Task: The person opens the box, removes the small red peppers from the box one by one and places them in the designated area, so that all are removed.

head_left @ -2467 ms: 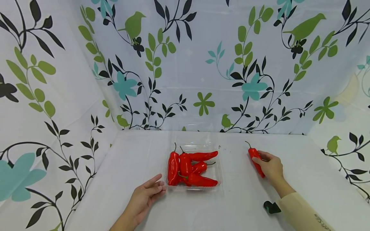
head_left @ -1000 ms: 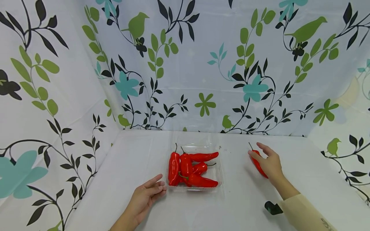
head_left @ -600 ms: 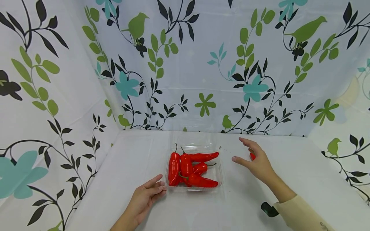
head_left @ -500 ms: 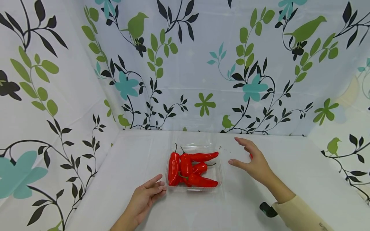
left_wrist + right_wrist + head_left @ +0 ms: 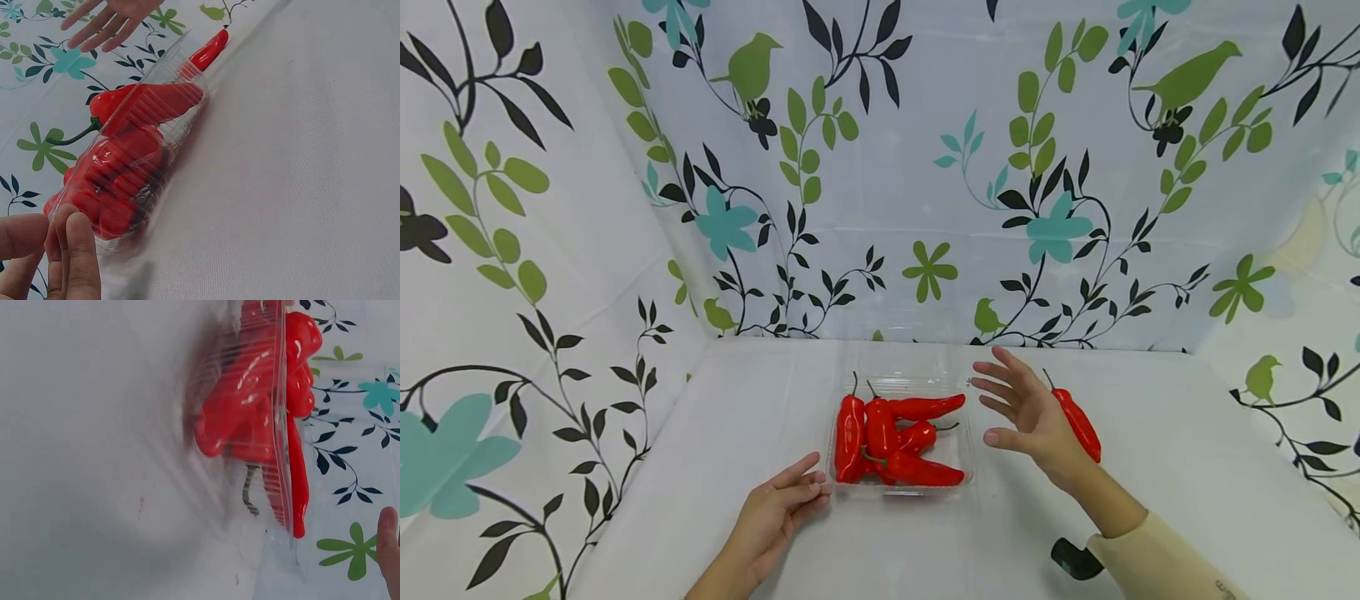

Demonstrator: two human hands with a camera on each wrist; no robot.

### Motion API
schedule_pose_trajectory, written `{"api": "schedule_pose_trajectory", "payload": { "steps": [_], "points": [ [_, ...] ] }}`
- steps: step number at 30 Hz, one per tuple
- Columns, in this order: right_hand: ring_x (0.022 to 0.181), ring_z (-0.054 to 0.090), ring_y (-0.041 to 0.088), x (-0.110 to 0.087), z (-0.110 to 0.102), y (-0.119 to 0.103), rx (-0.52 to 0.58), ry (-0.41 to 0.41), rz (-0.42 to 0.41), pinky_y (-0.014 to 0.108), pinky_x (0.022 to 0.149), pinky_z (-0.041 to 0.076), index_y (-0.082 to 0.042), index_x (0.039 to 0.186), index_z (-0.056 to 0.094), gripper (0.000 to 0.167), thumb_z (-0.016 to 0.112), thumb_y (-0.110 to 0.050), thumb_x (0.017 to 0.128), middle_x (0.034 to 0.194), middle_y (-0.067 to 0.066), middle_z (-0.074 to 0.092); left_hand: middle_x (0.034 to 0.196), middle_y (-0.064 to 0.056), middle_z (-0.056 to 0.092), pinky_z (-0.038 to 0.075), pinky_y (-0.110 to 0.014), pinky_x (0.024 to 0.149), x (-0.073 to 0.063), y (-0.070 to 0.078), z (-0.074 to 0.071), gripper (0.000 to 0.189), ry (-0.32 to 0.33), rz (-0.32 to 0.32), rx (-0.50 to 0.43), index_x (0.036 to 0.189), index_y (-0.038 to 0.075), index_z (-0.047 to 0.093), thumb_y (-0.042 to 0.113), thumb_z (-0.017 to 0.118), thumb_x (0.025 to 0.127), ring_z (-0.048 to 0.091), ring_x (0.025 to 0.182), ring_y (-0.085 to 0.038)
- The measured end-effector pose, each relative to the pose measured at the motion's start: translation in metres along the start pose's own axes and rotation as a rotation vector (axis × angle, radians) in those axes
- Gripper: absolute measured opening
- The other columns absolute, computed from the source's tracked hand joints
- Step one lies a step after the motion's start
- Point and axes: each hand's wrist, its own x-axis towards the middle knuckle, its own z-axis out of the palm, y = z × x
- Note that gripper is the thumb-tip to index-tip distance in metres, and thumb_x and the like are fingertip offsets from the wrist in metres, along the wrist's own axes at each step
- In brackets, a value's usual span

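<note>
A clear plastic container [image 5: 966, 467] holds several red peppers [image 5: 925, 468] with thin green stems, lying across one another. At its near left corner, my left hand [image 5: 778, 512] pinches the rim between thumb and fingers; the left wrist view shows the fingertips [image 5: 80, 234] against the container wall. My right hand [image 5: 1037, 421] is in the air to the right of the container, fingers spread and holding nothing. Behind that hand, a lone red pepper [image 5: 1077, 423] lies on the table, stem pointing away. Only a fingertip [image 5: 389, 534] of the right hand enters the right wrist view.
The container's clear lid [image 5: 902, 360] stands folded back at the far side. A white cloth [image 5: 760, 392] covers the table. Printed curtains [image 5: 880, 167] with leaves and birds enclose the back and sides. A small black device [image 5: 1077, 558] sits at the right wrist.
My right hand has let go of the lone pepper, leaving it on the table, and has moved left toward the container with its fingers spreading. The left hand has stayed in place.
</note>
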Motion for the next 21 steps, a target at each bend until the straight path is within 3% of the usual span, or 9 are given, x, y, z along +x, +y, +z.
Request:
{"api": "schedule_pose_trajectory", "payload": {
  "steps": [3, 8, 15, 21],
  "points": [
    [0.138, 0.045, 0.036, -0.002, 0.008, 0.008, 0.08, 0.007, 0.059, 0.036, 0.104, 0.049, -0.018, 0.162, 0.023, 0.084, 0.068, -0.002, 0.092, 0.155, 0.021, 0.038, 0.113, -0.013, 0.066, 0.056, -0.035, 0.096, 0.0, 0.0, 0.0, 0.057, -0.003, -0.007, -0.006, 0.149, -0.011, 0.039, -0.003, 0.059, 0.096, 0.069, 0.104, -0.025],
    [0.138, 0.042, 0.045, -0.002, 0.019, 0.022, 0.104, -0.003, 0.119, 0.035, 0.102, 0.05, -0.018, 0.162, 0.022, 0.074, 0.058, -0.005, 0.099, 0.154, 0.022, 0.038, 0.112, -0.013, 0.066, 0.056, -0.036, 0.096, 0.002, -0.001, -0.001, 0.058, -0.002, -0.016, -0.011, 0.149, -0.011, 0.04, -0.004, 0.06, 0.095, 0.069, 0.105, -0.025],
    [0.138, 0.041, 0.046, 0.004, 0.034, 0.035, 0.115, -0.041, 0.163, 0.037, 0.1, 0.053, -0.017, 0.161, 0.025, 0.076, 0.064, -0.007, 0.096, 0.153, 0.021, 0.039, 0.112, -0.014, 0.066, 0.056, -0.036, 0.095, 0.001, 0.001, 0.0, 0.059, 0.001, -0.009, -0.004, 0.149, -0.011, 0.04, -0.004, 0.062, 0.094, 0.07, 0.103, -0.024],
    [0.137, 0.045, 0.042, 0.007, 0.043, 0.041, 0.087, -0.085, 0.267, 0.054, 0.104, 0.047, -0.019, 0.157, 0.035, 0.069, 0.066, -0.016, 0.096, 0.15, 0.021, 0.042, 0.112, -0.013, 0.066, 0.056, -0.036, 0.095, 0.0, 0.002, 0.0, 0.059, -0.003, -0.01, -0.003, 0.149, -0.011, 0.039, -0.004, 0.061, 0.095, 0.07, 0.102, -0.023]
  ]
}}
